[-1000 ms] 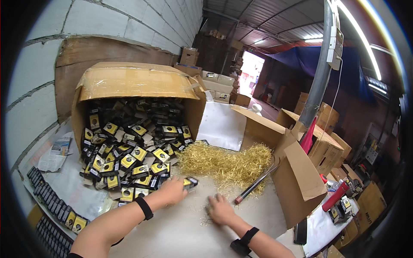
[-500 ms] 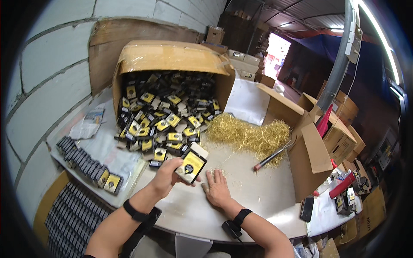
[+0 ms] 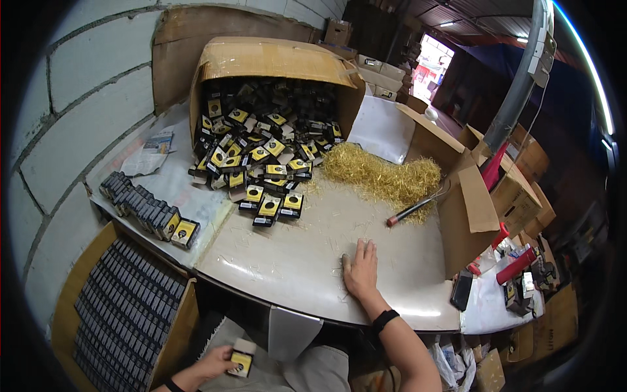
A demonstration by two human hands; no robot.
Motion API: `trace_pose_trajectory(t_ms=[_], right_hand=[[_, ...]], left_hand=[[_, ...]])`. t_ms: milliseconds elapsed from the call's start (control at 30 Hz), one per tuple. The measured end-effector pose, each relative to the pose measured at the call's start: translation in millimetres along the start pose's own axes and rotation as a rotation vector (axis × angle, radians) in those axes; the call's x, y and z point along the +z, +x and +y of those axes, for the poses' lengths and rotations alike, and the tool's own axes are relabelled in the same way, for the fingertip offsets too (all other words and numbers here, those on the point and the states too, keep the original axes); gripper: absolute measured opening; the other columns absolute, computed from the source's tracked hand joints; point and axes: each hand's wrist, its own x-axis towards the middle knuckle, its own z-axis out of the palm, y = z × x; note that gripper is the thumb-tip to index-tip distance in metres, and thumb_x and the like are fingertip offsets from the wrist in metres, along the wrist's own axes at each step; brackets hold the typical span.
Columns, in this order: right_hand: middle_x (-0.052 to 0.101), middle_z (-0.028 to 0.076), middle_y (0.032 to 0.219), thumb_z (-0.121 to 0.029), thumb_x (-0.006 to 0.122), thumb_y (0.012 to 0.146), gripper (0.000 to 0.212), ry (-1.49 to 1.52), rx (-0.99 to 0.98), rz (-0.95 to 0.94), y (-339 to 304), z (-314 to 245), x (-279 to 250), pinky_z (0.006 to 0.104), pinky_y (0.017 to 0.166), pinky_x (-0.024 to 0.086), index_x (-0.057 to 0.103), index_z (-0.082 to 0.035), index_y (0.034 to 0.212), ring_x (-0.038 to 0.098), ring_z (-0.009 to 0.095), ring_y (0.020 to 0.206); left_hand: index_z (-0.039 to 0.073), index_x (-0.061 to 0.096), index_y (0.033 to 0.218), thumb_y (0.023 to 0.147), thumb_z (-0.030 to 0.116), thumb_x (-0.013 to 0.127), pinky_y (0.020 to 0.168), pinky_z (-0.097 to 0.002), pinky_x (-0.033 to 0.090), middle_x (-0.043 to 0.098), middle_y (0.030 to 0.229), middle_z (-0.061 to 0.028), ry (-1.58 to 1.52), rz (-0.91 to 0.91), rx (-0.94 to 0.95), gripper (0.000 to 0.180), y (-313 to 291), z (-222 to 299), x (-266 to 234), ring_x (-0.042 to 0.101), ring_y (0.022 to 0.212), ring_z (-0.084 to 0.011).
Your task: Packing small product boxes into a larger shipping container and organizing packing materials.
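Observation:
Low over my lap, my left hand [image 3: 214, 362] grips a small black-and-yellow carton [image 3: 242, 361] by its side; a pale flap stands raised at its top. My right hand [image 3: 361, 269] lies flat on the grey tabletop [image 3: 281, 261], fingers stretched forward, with thin golden shreds scattered around. Beyond, many similar cartons [image 3: 260, 155] spill from a large cardboard box [image 3: 277, 60] tipped on its side. Several of them lie at the front of the heap, yellow faces up. A heap of golden shredded filler [image 3: 385, 175] sits farther back than my right hand.
Left, a row of cartons [image 3: 149, 212] lines the table edge, above an open cardboard box [image 3: 191, 326] packed with dark cartons. A dark rod with a reddish end [image 3: 406, 214] lies by the filler. Cardboard flaps [image 3: 465, 219] stand on the right, near a black phone-like object [image 3: 461, 291].
My left hand has carried the carton from above the tabletop down over my lap. My right hand has slid a little to the right, still flat. The view has shifted slightly.

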Motion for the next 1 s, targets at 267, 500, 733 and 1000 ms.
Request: trace_pose_trajectory(t_ms=[267, 500, 733, 1000], right_hand=[[0.027, 0.023, 0.149, -0.045, 0.044, 0.093, 0.067, -0.043, -0.035, -0.132, 73, -20, 32, 0.0464, 0.113, 0.019, 0.030, -0.001, 0.143, 0.021, 0.039, 0.139], [0.029, 0.016, 0.150, -0.039, 0.045, 0.094, 0.061, 0.021, -0.401, -0.337, 74, -80, 39, 0.0477, 0.113, 0.019, 0.033, -0.005, 0.143, 0.023, 0.037, 0.140], [0.035, 0.021, 0.145, -0.021, 0.050, 0.093, 0.049, 0.449, -0.226, -0.455, -13, -79, -8, 0.0382, 0.114, 0.023, 0.041, -0.001, 0.137, 0.030, 0.034, 0.138], [0.039, 0.020, 0.144, -0.026, 0.057, 0.089, 0.053, 0.211, -0.228, -0.143, -60, -95, -11, 0.0478, 0.111, 0.025, 0.044, -0.006, 0.137, 0.031, 0.038, 0.136]], left_hand=[[-0.002, 0.067, 0.101, 0.081, 0.000, 0.063, 0.059, -0.0252, 0.048, 0.066, 0.079, -0.0037, -0.077, -0.257, -0.120, 0.021, 42, 19, 71, 0.058, 0.064, -0.0110], [0.000, 0.071, 0.098, 0.086, 0.009, 0.064, 0.057, -0.0230, 0.046, 0.066, 0.074, -0.0034, -0.002, -0.383, -0.157, 0.016, 49, 48, 69, 0.058, 0.063, -0.0097], [0.000, 0.063, 0.115, 0.083, 0.017, 0.073, 0.083, -0.0245, 0.048, 0.068, 0.102, -0.0039, 0.086, -0.291, -0.188, 0.038, 83, -23, 49, 0.061, 0.092, -0.0104], [0.003, 0.063, 0.117, 0.081, 0.019, 0.074, 0.067, -0.0206, 0.045, 0.068, 0.098, -0.0026, -0.023, -0.246, -0.187, 0.041, 66, -12, 53, 0.060, 0.082, -0.0074]])
